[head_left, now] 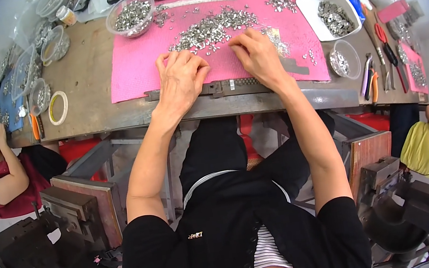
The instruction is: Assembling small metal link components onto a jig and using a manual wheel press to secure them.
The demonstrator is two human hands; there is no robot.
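Observation:
My left hand (180, 79) is over the front part of a pink mat (132, 66), its fingers curled and the thumb pressed toward the fingertips. Facing it, my right hand (260, 59) has thumb and forefinger pinched just below a loose pile of small shiny metal pieces (215, 27). Whatever either hand holds is too small or hidden to make out. Below and between the hands, a dark metal bar (212, 89) runs along the table's front edge, with a small block on it.
Tubs of metal pieces, among them a round tub (131, 17) and a white tray (314, 22), surround the mat. Pliers (368, 77) and red-handled scissors (380, 34) lie right, a tape roll (58, 108) left. Two people sit at the table's sides, one in red (3, 185), one in yellow (424, 144).

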